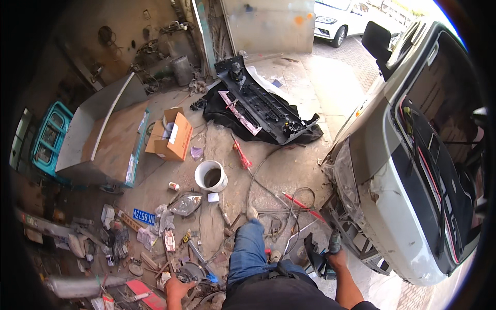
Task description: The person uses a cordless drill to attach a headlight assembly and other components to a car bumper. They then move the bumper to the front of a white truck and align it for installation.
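A black power tool [324,253] was gripped in the right hand [337,258] near the van's stripped front [361,217]; a round dark part [190,272] on the floor [279,170] was grasped by the left hand [178,288], seemingly for steadying.

The floor [289,170] is rough, stained concrete, matt and dusty, and the open box [173,137] on it is plain brown cardboard with a dull paper face. The bumper [261,106] lying farther off is black matt plastic, ribbed inside, resting on dark crumpled cloth [219,111], while the white bucket [211,175] looks like smooth plastic smeared with grime. The car [392,170] beside the right hand [336,257] has glossy pale painted metal, chipped and scuffed at its front corner, and the person's jeans [250,250] are faded blue denim.
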Demonstrator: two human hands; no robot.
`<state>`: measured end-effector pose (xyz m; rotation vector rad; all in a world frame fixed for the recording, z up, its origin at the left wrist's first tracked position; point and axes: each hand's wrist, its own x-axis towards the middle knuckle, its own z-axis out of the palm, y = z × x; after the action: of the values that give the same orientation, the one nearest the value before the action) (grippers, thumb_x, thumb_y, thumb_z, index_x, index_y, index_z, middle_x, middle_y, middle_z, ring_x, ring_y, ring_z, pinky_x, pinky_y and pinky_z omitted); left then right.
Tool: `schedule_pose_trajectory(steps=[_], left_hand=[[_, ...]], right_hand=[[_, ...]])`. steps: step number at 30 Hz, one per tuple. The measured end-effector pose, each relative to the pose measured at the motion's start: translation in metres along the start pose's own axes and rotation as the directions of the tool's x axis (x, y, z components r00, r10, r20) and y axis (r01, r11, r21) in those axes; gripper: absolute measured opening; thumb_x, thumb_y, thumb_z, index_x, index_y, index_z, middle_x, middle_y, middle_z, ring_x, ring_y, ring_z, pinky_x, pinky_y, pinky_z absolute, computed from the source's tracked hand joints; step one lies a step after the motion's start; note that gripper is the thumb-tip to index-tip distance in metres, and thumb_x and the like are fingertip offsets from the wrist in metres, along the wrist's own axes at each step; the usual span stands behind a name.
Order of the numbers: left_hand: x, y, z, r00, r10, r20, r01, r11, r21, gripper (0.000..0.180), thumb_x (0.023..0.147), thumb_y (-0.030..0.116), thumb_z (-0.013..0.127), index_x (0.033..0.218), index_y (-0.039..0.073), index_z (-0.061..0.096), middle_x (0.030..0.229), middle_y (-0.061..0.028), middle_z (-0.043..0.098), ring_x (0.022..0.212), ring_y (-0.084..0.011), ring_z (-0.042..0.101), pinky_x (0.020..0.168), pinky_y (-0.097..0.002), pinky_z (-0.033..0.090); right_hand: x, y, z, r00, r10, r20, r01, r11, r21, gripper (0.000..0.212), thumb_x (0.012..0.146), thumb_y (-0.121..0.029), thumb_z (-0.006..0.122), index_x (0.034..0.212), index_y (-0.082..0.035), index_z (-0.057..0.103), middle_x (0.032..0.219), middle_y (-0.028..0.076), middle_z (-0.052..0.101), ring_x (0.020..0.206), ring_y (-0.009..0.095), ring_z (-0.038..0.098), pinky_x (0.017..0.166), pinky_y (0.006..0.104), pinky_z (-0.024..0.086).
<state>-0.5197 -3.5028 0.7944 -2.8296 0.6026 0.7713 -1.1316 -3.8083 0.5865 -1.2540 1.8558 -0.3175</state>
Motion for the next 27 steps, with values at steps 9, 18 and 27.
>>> schedule_pose_trajectory(steps=[9, 18, 27], left_hand=[[0.239, 0.174, -0.099, 0.979, 0.203, -0.002, -0.203, 0.979, 0.022, 0.11, 0.06, 0.056, 0.101, 0.139, -0.007, 0.057, 0.123, -0.0308, 0.075, 0.118, -0.0468, 0.073, 0.101, -0.0516, 0.058], [0.434, 0.408, -0.273, 0.94, 0.321, 0.114, -0.341, 0.89, 0.301, 0.112, 0.066, 0.063, 0.096, 0.146, -0.002, 0.053, 0.122, -0.0287, 0.077, 0.117, -0.0443, 0.074, 0.1, -0.05, 0.059], [0.522, 0.663, -0.338, 0.845, 0.528, 0.082, -0.52, 0.775, 0.36, 0.109, 0.067, 0.056, 0.097, 0.149, 0.001, 0.051, 0.126, -0.029, 0.075, 0.121, -0.0461, 0.072, 0.103, -0.0514, 0.058]], right_hand=[[0.104, -0.137, 0.061, 0.978, 0.156, -0.139, -0.17, 0.98, -0.099, 0.072, 0.071, -0.021, 0.088, 0.134, 0.0, 0.062, 0.123, 0.029, 0.076, 0.12, 0.048, 0.072, 0.099, 0.0512, 0.058], [0.201, -0.266, 0.105, 0.936, 0.241, -0.257, -0.22, 0.97, 0.106, 0.046, 0.072, -0.008, 0.078, 0.116, 0.002, 0.07, 0.098, 0.016, 0.076, 0.09, 0.03, 0.072, 0.086, 0.0435, 0.057], [0.356, -0.341, 0.138, 0.881, 0.324, -0.345, -0.243, 0.935, 0.258, 0.043, 0.072, -0.008, 0.081, 0.113, -0.002, 0.069, 0.096, 0.011, 0.073, 0.087, 0.027, 0.07, 0.083, 0.0419, 0.057]])
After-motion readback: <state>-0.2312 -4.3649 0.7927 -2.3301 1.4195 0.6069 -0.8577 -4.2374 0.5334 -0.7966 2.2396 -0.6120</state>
